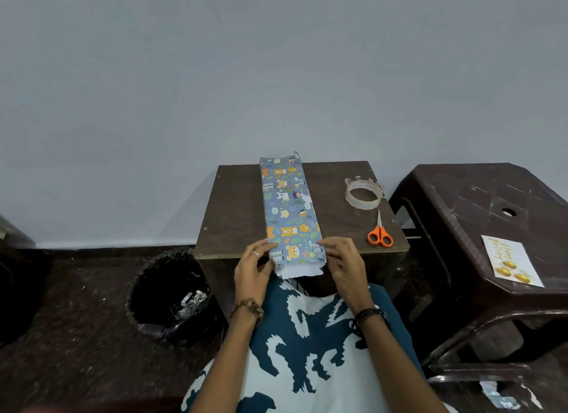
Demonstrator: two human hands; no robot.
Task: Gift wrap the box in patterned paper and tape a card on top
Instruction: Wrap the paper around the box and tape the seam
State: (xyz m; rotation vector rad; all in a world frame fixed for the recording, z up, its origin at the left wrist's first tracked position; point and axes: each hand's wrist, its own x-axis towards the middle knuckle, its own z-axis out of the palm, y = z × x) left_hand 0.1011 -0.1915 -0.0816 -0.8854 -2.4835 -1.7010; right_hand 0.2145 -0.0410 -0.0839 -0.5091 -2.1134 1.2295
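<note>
**Near end of the wrap still open, both hands at its corners**

The box (290, 210), a long narrow one already sleeved in patterned paper, lies lengthwise on the small table (239, 203) in the centre of the frame, its far end at the table's back edge and its near end overhanging the front edge toward the person. At that near end the paper (299, 270) sticks out past the box, white underside showing, not yet folded in.

The left hand (253, 269) sits at the lower-left corner of the box, fingers curled and seemingly pinching the paper edge; the right hand (339, 263) mirrors it at the lower-right corner, fingertips on the paper's side edge. Whether either has a firm pinch or merely presses is hard to tell.

Judging by its look, the box is light and stiff, and should hold its shape under pressure. The paper is thin, creases readily and would tear if tugged, so it is best taken by the loose flaps close to the box corners.

The tape (364, 194) and scissors (380, 233) lie right of the box; the card (511, 260) waits on the stool (461, 197) at far right.
</note>
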